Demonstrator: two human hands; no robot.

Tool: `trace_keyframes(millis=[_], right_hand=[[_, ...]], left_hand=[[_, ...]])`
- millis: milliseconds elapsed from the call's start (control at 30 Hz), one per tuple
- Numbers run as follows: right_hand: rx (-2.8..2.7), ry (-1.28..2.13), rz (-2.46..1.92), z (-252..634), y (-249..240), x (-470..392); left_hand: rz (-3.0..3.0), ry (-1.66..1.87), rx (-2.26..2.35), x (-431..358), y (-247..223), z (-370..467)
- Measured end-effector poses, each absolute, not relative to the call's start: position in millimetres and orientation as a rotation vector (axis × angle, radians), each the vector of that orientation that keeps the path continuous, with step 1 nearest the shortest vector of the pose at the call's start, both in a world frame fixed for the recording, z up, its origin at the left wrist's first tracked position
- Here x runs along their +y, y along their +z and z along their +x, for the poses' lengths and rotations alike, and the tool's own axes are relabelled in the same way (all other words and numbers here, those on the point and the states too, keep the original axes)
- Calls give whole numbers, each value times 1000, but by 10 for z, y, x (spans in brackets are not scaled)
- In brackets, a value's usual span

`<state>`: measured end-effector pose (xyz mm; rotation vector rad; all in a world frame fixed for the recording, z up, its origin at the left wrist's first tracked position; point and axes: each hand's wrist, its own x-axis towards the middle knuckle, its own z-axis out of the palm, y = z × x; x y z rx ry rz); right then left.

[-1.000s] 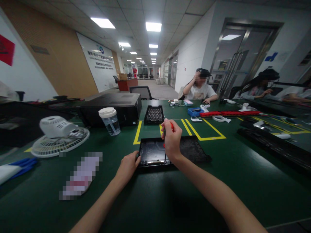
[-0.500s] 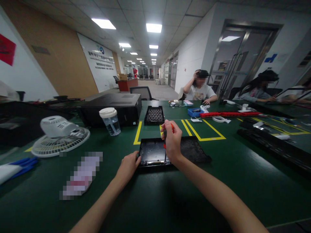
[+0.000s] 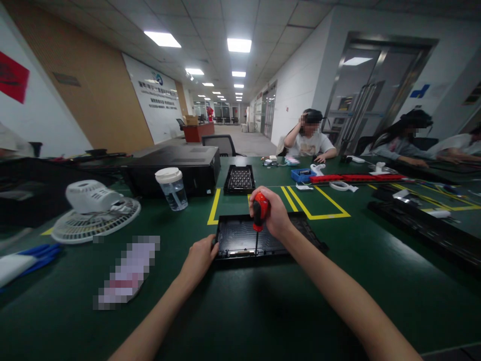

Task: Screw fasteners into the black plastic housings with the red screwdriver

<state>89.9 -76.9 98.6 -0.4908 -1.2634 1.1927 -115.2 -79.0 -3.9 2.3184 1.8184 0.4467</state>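
A shallow black plastic panel (image 3: pixel 296 233) with raised edges lies on the green table in front of me. My left hand (image 3: pixel 200 254) is closed on its left edge, thumb on the rim. In my right hand (image 3: pixel 276 213) is a red and black screwdriver (image 3: pixel 259 210), held upright with the fingers wrapped round its handle. The thin shaft points down, its tip at the panel's near edge, beside a small metal strip (image 3: pixel 242 252). Whether the tip sits in a screw is too small to tell.
Beyond the panel is a small black tray (image 3: pixel 239 179) of parts. Leftward stand a lidded cup (image 3: pixel 172 188), a black case (image 3: pixel 173 168), a white fan (image 3: pixel 93 210) and blue-and-white gloves (image 3: pixel 33 260). Long black parts (image 3: pixel 421 230) lie right. Co-workers (image 3: pixel 310 138) sit across the table.
My right hand has turned about the screwdriver, so the red handle now shows more fully. The screwdriver's tip stays at about the same spot, and my left hand keeps its place.
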Motion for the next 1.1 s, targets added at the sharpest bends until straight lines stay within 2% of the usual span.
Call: trace_keyframes(millis=[300, 567, 1100], right_hand=[[-1555, 1524, -205, 1078, 1032, -533], [-1562, 1725, 47, 1083, 982, -294], [-1598, 1967, -50, 1036, 989, -163]], left_hand=[[2320, 428, 1847, -770, -71, -1164], [2320, 403, 1861, -766, -69, -1154], [2313, 410, 1857, -767, -76, -1155]])
